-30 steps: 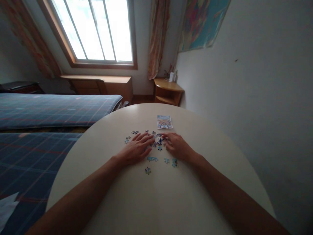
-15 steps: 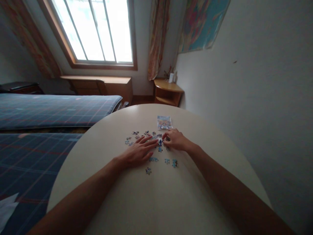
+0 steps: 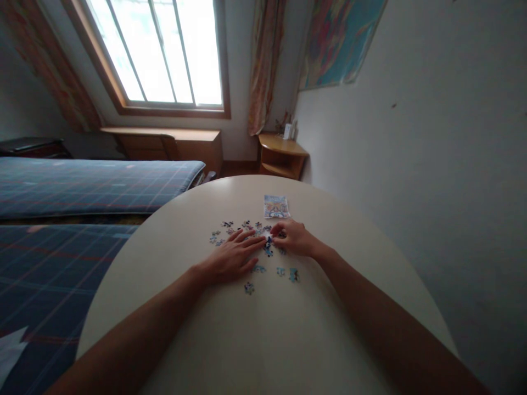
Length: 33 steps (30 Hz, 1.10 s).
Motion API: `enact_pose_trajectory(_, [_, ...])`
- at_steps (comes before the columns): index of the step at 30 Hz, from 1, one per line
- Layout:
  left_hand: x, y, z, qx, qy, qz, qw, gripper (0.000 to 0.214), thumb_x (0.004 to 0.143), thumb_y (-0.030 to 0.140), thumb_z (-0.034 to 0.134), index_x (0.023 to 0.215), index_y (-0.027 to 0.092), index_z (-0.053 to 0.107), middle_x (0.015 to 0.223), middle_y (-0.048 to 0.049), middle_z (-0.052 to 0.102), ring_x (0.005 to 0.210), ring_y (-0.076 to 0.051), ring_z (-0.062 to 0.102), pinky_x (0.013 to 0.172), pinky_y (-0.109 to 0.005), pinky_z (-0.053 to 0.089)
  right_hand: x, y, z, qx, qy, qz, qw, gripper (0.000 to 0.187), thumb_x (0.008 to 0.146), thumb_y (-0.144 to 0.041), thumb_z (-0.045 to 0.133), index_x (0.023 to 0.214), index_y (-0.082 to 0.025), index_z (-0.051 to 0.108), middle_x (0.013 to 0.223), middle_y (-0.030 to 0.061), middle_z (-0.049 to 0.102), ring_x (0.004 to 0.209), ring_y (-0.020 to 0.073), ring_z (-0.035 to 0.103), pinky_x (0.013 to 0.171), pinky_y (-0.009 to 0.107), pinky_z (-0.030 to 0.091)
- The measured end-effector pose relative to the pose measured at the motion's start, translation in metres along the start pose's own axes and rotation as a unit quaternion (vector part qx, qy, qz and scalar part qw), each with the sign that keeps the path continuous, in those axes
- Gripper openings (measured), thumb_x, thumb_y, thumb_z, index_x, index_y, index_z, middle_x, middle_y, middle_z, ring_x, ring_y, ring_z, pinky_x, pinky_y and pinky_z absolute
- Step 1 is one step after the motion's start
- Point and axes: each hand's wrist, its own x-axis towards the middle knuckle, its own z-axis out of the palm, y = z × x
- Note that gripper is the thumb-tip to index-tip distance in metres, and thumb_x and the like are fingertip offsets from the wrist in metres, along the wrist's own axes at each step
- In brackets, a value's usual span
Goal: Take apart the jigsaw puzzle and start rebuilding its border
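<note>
My left hand (image 3: 234,257) lies flat, palm down with fingers spread, over part of a scatter of jigsaw pieces. Its fingertips reach a dark blue jigsaw piece (image 3: 269,241). Just right of that piece, my right hand (image 3: 294,238) is closed, thumb and fingers bent into a pinch; whatever is between the fingertips is too small to make out. A light blue piece (image 3: 268,252) sits directly below the dark blue one. Several loose pieces (image 3: 228,224) lie beyond my left hand. Nearer me are a small blue piece (image 3: 280,271), a blue-and-brown piece (image 3: 293,275) and another piece (image 3: 249,288).
A small printed picture (image 3: 276,207) lies on the round cream table (image 3: 263,340), beyond the hands. Beds with blue plaid covers (image 3: 94,186) stand to the left. A corner shelf (image 3: 283,144) is past the far edge, and a white wall (image 3: 432,164) rises on the right.
My right hand's fingers have shifted slightly by the dark blue piece. That piece and the light blue one below it appear closer together. My left hand stays in place.
</note>
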Motion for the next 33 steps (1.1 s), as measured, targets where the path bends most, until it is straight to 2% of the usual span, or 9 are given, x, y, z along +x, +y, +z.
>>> enact_pose_trajectory(5, [-0.001, 0.002, 0.0, 0.011, 0.009, 0.0, 1.0, 0.053, 0.098, 0.036, 0.041, 0.15, 0.027, 0.036, 0.154, 0.0005, 0.041, 0.145, -0.027, 0.026, 0.12, -0.048, 0.016, 0.0, 0.006, 0.005, 0.084, 0.0, -0.002, 0.996, 0.029, 0.077, -0.021, 0.07, 0.106, -0.018, 0.07, 0.097, 0.0047, 0.076, 0.084, 0.0176, 0.07, 0.078, 0.028, 0.051])
enact_pose_trajectory(8, [-0.001, 0.003, 0.0, 0.016, 0.017, 0.007, 1.0, 0.053, 0.098, 0.037, 0.042, 0.15, 0.027, 0.037, 0.155, -0.0007, 0.04, 0.145, -0.027, 0.027, 0.12, -0.047, 0.017, 0.0, 0.007, 0.009, 0.121, 0.01, -0.004, 0.993, 0.03, 0.076, -0.019, 0.07, 0.106, -0.017, 0.069, 0.097, 0.0046, 0.076, 0.084, 0.0171, 0.07, 0.078, 0.028, 0.052])
enact_pose_trajectory(13, [-0.001, 0.004, 0.0, 0.023, 0.023, 0.012, 0.999, 0.053, 0.098, 0.039, 0.043, 0.149, 0.025, 0.038, 0.153, -0.0041, 0.043, 0.143, -0.026, 0.031, 0.12, -0.045, 0.02, 0.0, 0.0, 0.018, 0.196, 0.073, -0.01, 0.978, 0.031, 0.073, -0.011, 0.068, 0.104, -0.017, 0.068, 0.087, 0.0035, 0.074, 0.079, 0.0163, 0.069, 0.075, 0.028, 0.053])
enact_pose_trajectory(16, [0.0, 0.004, 0.0, 0.025, 0.025, 0.005, 0.999, 0.05, 0.099, 0.04, 0.041, 0.147, 0.026, 0.041, 0.152, -0.0042, 0.044, 0.141, -0.026, 0.034, 0.119, -0.045, 0.021, -0.002, -0.004, 0.023, 0.216, 0.122, 0.013, 0.969, 0.032, 0.075, -0.01, 0.065, 0.107, -0.016, 0.066, 0.086, 0.0045, 0.073, 0.076, 0.0155, 0.069, 0.071, 0.027, 0.054])
enact_pose_trajectory(20, [0.0, 0.003, 0.001, 0.027, 0.041, -0.019, 0.999, 0.047, 0.101, 0.039, 0.036, 0.146, 0.025, 0.042, 0.148, -0.0042, 0.048, 0.139, -0.024, 0.038, 0.119, -0.045, 0.022, -0.006, -0.002, 0.025, 0.179, 0.166, 0.015, 0.97, 0.023, 0.08, -0.011, 0.062, 0.103, -0.017, 0.066, 0.087, 0.0047, 0.072, 0.073, 0.0149, 0.067, 0.07, 0.027, 0.053])
enact_pose_trajectory(26, [-0.001, -0.004, 0.007, 0.032, 0.071, -0.072, 0.994, 0.046, 0.102, 0.042, 0.034, 0.144, 0.026, 0.044, 0.15, -0.0044, 0.046, 0.141, -0.023, 0.037, 0.119, -0.047, 0.024, -0.012, -0.001, 0.026, 0.047, 0.17, -0.012, 0.984, 0.016, 0.083, -0.016, 0.063, 0.098, -0.02, 0.069, 0.091, 0.0045, 0.074, 0.084, 0.0192, 0.066, 0.088, 0.036, 0.045])
enact_pose_trajectory(33, [0.0, -0.005, 0.008, 0.03, 0.086, -0.095, 0.991, 0.043, 0.102, 0.044, 0.036, 0.137, 0.026, 0.052, 0.146, -0.0051, 0.05, 0.137, -0.024, 0.041, 0.118, -0.048, 0.025, -0.015, -0.002, 0.027, 0.006, 0.159, 0.001, 0.987, 0.018, 0.085, -0.019, 0.06, 0.101, -0.021, 0.07, 0.103, 0.006, 0.074, 0.1, 0.0237, 0.063, 0.096, 0.043, 0.036])
